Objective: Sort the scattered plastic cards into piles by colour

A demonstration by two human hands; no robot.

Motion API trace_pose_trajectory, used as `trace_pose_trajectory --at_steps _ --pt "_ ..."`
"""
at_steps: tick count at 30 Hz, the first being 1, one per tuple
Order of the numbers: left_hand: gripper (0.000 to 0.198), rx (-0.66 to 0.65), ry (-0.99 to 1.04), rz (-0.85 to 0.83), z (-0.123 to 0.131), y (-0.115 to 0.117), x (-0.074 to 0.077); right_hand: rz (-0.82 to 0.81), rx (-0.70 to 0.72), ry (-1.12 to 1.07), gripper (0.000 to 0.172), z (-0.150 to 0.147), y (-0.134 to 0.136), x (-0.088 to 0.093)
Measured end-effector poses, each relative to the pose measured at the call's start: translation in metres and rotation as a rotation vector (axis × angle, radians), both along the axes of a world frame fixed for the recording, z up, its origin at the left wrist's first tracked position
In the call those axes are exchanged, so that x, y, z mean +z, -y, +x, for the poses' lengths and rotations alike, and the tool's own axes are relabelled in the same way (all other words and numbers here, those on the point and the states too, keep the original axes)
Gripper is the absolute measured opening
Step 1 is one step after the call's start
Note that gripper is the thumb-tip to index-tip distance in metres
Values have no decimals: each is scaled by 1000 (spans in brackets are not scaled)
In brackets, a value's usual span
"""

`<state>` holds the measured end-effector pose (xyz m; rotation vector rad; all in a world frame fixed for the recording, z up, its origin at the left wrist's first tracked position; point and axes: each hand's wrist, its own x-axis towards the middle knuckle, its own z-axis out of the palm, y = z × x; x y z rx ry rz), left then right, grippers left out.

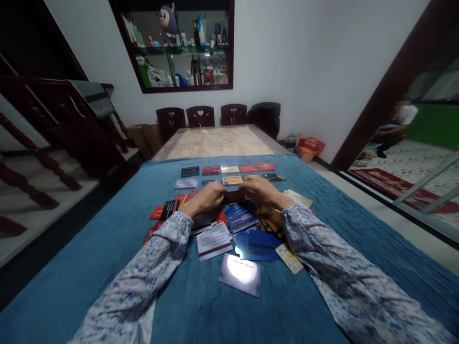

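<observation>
My left hand and my right hand pinch the two ends of a small dark stack of cards, held on edge between them. Just beyond it lies an orange card pile. Further cards stand in two rows, among them a black pile, a red pile and a pale pile. Loose cards spread under my wrists: blue cards, gold cards, and red cards. A silvery card and a shiny purple card lie nearest me.
A blue cloth covers the near part of the long table. Dark chairs stand at its far end. A stair railing is on the left, and a person sits beyond the doorway on the right.
</observation>
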<state>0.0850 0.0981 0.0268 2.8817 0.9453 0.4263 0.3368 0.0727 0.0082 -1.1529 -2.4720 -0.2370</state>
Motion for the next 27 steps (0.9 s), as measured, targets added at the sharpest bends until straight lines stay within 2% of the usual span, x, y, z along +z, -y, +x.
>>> trace_pose_trajectory --at_steps 5,10,17,27 --pt "38 49 76 -49 1 1 -6 -69 -120 -16 26 -3 0 -4" --pt "40 154 88 -24 3 2 -13 -108 -125 -2 26 -8 3 -3" --pt "36 245 -90 57 9 10 -11 -193 -216 48 46 -14 9 0" --pt "30 267 -114 3 11 16 -10 -232 -170 20 53 -10 5 -7"
